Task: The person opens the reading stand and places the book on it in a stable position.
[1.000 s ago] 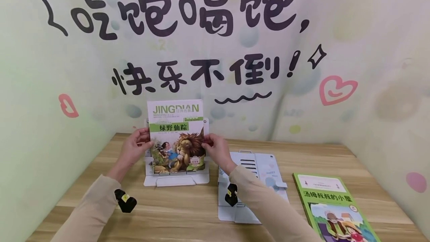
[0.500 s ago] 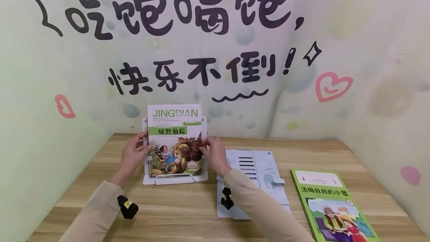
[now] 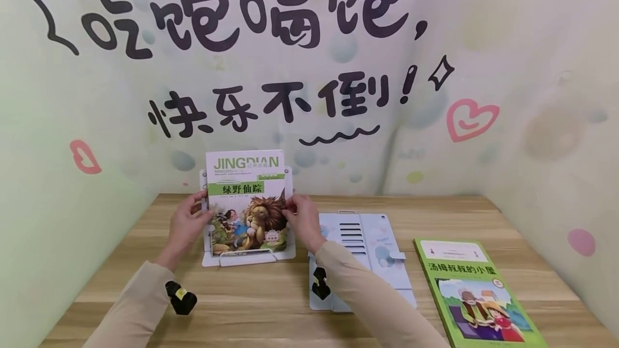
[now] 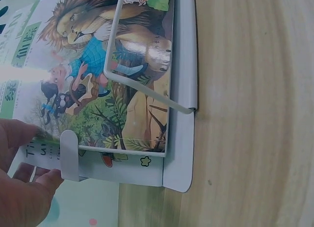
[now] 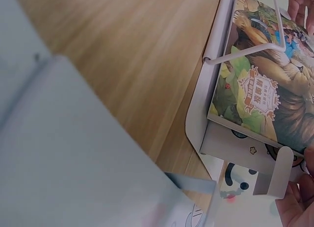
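Note:
A picture book with a lion on its cover [image 3: 249, 203] stands leaning back on a white book stand [image 3: 290, 251]. The stand's wire bar [image 4: 147, 93] crosses the front of the book's lower part. My left hand [image 3: 186, 224] pinches the book's left edge, thumb on the cover and fingers behind, beside a small side tab [image 4: 69, 156] of the stand. At the opposite edge, my right hand [image 3: 306, 222] pinches the book near another side tab [image 5: 280, 173]. The fingers behind the book are partly hidden.
A pale blue folded book stand [image 3: 387, 278] lies flat under my right forearm. Farther right lies a green-bordered book [image 3: 476, 289] on the wooden table [image 3: 242, 310]. A printed backdrop [image 3: 338, 171] rises behind the table's far edge.
The lion book has come down onto the stand, its lower edge now behind the wire bar. Both hands have gone down with it and still hold its sides. The head view has shifted slightly.

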{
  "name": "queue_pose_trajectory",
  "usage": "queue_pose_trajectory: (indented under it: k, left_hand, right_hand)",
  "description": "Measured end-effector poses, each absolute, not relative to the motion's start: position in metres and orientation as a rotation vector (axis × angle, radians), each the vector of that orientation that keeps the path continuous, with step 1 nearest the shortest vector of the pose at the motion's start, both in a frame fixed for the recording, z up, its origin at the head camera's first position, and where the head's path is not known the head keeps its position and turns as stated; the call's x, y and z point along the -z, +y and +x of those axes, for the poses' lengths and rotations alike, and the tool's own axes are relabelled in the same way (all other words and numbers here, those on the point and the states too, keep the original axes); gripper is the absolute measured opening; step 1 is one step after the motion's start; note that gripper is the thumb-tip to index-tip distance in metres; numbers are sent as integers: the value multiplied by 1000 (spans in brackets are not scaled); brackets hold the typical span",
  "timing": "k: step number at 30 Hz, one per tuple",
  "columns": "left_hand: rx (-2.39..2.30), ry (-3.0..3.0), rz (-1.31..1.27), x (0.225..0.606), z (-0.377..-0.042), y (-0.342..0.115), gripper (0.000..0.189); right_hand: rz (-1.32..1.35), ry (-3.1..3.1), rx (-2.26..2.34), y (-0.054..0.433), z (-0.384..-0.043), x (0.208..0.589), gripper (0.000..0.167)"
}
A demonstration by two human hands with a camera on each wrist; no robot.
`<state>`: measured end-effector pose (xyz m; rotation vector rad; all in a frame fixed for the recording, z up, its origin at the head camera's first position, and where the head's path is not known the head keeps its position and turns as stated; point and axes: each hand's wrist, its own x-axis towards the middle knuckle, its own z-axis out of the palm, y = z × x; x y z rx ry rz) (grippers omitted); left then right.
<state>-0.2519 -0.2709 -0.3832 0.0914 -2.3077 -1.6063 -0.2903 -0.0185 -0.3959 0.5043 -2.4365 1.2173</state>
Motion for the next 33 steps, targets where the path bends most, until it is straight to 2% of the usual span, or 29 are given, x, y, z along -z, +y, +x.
queue_pose_trajectory:
  k: [5, 10, 13, 17, 23, 33]
  left_hand:
    - [1623, -2293, 94, 383, -253, -267, 53]
    - [1549, -2277, 154, 380, -249, -263, 54]
    - [1465, -2171, 169, 377, -245, -257, 52]
    - [1413, -2082, 39, 367, -238, -235, 47]
    - [1614, -2202, -191, 363, -224, -184, 46]
    - [1864, -2346, -318, 400, -203, -110, 44]
  right_hand:
    - [533, -2464, -1234, -13, -293, 394, 6]
    - [522, -2495, -1500, 2, -298, 383, 13]
    - [419, -2454, -1721, 23, -299, 372, 19]
    - [334, -2315, -1936, 67, -295, 363, 23]
    - [256, -2335, -1960, 134, -269, 374, 25]
    - [74, -2609, -1828, 207, -216, 408, 29]
